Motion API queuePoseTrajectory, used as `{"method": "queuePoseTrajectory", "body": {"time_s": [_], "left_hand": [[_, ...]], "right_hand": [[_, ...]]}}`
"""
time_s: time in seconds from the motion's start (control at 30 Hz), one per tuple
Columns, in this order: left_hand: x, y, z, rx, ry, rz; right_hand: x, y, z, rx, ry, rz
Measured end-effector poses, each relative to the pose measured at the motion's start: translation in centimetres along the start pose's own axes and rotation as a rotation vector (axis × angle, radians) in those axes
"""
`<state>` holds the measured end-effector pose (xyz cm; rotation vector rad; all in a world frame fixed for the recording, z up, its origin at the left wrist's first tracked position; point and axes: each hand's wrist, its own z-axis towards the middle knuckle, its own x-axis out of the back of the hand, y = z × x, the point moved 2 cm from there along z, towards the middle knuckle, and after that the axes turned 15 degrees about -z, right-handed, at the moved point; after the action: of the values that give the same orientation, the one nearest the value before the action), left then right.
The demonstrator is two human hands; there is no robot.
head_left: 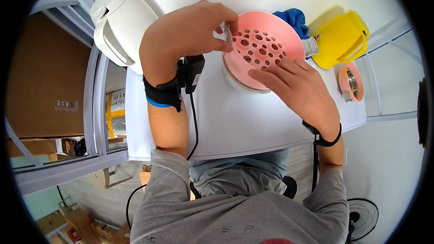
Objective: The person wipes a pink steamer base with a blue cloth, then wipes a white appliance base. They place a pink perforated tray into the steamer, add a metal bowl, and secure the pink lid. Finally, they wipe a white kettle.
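Note:
A pink steamer basket (291,31) with round holes of different sizes in its base sits on a white pot (235,81) at the table's middle. My left hand (194,29) is closed on the basket's left side, thumb and fingers around a pale handle at the rim. My right hand (303,86) bends over the near right rim, its fingertips inside the basket and the rest against the edge. A pale grey handle (310,47) sticks out at the basket's right. The inside of the pot is hidden under the basket.
On the white table (230,126) stand a white jug (124,18) at the far left and a yellow jug (341,40) at the far right. A blue cloth (294,20) lies behind the basket. Nearer right is a small pink bowl (350,82) with a metal inside.

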<state>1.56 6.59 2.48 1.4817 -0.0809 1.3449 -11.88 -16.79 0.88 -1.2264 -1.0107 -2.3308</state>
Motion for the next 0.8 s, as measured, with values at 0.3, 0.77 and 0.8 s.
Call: {"method": "queuePoseTrajectory", "body": {"time_s": [0.3, 0.77, 0.8], "left_hand": [[0.3, -0.2, -0.2, 0.048, -0.045, -0.019], [-0.4, -0.2, 0.2, 0.040, -0.027, 0.039], [-0.4, -0.1, 0.2, 0.034, -0.029, 0.038]], "right_hand": [[-0.9, -1.1, 0.3, -0.034, -0.008, 0.184], [-1.6, -0.1, -0.2, -0.155, -0.079, 0.305], [-1.6, 0.0, -0.3, -0.155, -0.089, 0.301]]}}
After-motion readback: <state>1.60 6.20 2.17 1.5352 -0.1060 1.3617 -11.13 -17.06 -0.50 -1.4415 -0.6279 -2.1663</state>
